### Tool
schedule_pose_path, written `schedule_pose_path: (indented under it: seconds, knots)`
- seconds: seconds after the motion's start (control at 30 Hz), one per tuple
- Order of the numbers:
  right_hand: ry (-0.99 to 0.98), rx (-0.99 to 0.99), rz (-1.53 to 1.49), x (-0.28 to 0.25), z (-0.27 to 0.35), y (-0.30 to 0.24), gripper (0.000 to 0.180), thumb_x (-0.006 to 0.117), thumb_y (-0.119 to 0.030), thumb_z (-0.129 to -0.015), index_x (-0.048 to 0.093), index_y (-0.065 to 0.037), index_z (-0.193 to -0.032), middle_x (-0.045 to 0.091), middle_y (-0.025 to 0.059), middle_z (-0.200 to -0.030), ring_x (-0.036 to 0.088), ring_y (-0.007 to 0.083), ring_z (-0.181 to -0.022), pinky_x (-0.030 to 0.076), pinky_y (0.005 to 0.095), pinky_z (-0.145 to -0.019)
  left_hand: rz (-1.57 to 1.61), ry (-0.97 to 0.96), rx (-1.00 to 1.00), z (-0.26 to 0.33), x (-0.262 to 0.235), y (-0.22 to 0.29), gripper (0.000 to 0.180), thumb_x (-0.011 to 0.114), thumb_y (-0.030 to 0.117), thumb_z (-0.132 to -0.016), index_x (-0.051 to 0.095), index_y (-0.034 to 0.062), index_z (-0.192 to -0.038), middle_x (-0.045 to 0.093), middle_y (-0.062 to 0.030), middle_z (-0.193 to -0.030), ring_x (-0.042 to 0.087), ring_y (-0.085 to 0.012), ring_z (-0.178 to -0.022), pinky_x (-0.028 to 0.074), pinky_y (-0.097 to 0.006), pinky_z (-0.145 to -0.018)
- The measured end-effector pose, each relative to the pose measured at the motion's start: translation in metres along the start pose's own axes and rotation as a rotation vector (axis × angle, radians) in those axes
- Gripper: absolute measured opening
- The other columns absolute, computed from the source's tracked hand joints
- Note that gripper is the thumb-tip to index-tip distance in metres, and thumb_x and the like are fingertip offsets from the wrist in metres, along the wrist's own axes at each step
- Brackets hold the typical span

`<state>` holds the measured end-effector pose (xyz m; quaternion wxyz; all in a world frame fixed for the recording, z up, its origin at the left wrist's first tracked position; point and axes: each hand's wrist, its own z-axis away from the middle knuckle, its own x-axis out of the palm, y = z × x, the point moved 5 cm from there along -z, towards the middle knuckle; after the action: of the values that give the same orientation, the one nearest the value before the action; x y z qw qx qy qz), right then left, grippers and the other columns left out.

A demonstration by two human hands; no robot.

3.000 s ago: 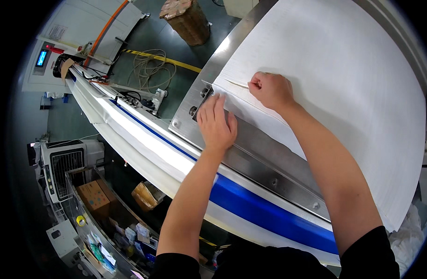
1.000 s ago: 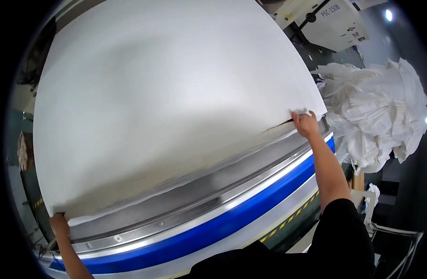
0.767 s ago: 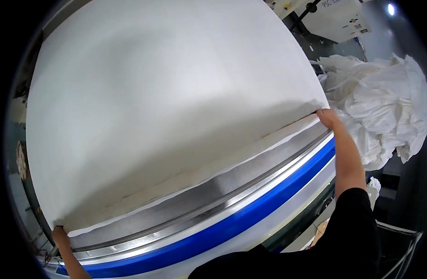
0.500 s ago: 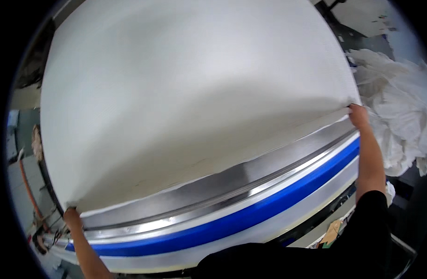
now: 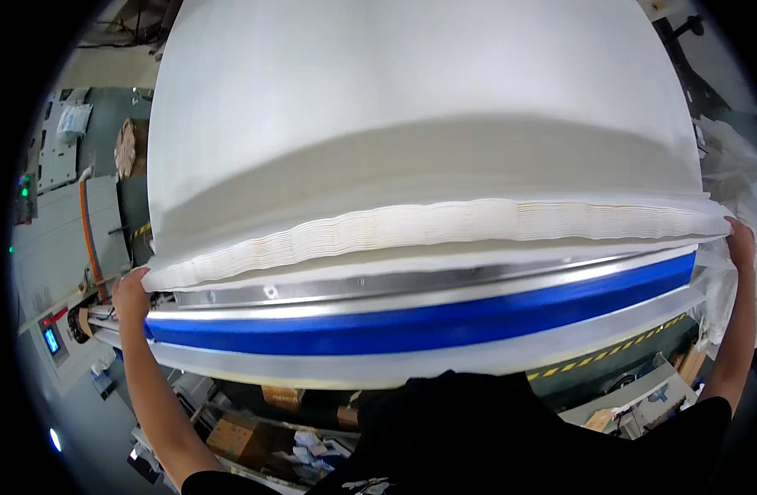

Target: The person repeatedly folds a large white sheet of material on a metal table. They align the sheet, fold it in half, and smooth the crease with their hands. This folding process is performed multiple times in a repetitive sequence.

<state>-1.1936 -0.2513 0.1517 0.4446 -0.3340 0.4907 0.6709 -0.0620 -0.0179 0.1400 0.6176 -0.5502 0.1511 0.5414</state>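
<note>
The left hand [image 5: 131, 294] and right hand [image 5: 740, 242] pinched opposite ends of the layered white sheet stack [image 5: 428, 227], alongside a steel strip [image 5: 312, 294]; writing on the blue-lit display [image 5: 51, 338] was too small to read.

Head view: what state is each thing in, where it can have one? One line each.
White layered stack: near edge wavy, layers showing
Left hand: holding the stack's left corner
Right hand: holding the stack's right corner
White sheeting: crumpled
Small screen: lit blue

The head-worn fisheye looks down (bowing straight edges) past the black shirt [image 5: 477, 429] onto nearby layered white sheets [image 5: 428, 165]
</note>
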Motion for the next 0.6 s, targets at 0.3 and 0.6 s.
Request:
schedule_pose_path:
  seconds: [0.3,0.6]
  knots:
    - [-0.162,-0.209,0.182,0.053,0.087,-0.036,0.025,0.057,-0.006,-0.071,0.07,-0.013,-0.092,0.066,0.0142,-0.078,0.062,0.034,-0.077,0.047,0.0416,-0.076,-0.197,-0.464,0.183,0.085,0.108,0.011,0.03,0.052,0.009,-0.078,0.068,0.0171,-0.102,0.066,-0.0051,-0.104,0.06,-0.0227,-0.103,0.035,-0.049,-0.101]
    - [-0.514,-0.266,0.532,0.131,0.126,-0.049,0.017,0.054,-0.021,-0.081,0.07,-0.015,-0.079,0.067,0.0095,-0.079,0.064,0.0271,-0.079,0.047,0.041,-0.075,-0.384,-0.798,0.254,0.106,0.183,0.042,0.017,0.06,0.012,-0.073,0.072,0.0129,-0.086,0.068,-0.0072,-0.1,0.063,-0.0248,-0.101,0.049,-0.043,-0.084]
